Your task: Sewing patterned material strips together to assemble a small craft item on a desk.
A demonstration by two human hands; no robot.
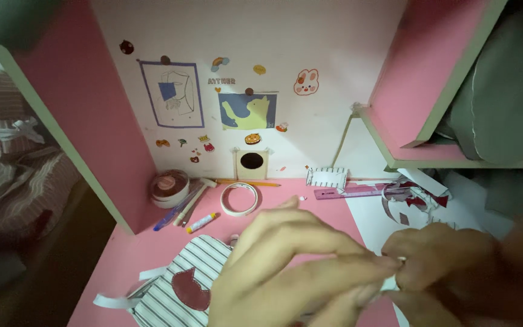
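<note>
1. Paper scrap (393,280), small & white, is pinched between the fingertips of both hands at lower right of view, above the pink desk (152,248); mostly hidden by fingers, so exact shape can't be told.
2. Pink desk w/ pink side walls & a pale back wall (310,36) fills most of the view; back wall carries stickers, a line drawing w/ blue square (172,94) & a blue-and-yellow cat picture (247,111).
3. L hand (286,272) low centre, fingers stretched rightward, thumb and forefinger tips closed on the scrap.
4. R hand (440,260) at lower right, fingers curled in, tips gripping the same scrap; the two hands touch at the fingertips.
5. Striped fabric piece (180,281) w/ a dark red cat-shaped patch (190,289) lies on desk just left of L hand, partly under it.
6. White paper sheet (382,221) on desk's right side, behind R hand, w/ red & white cut bits (416,197) on it.
7. Purple ruler (352,192) lies near the back wall, a small striped box (327,177) just behind it.
8. Tape roll (240,198), white, flat on desk, well behind L hand.
9. Round container (169,188) in back-left corner; pens (180,209) & a small glue-stick-like tube (202,223) lean beside it.
10. Pencil (252,182) lies along the back wall, under a small card w/ a dark round hole (252,161).
</note>
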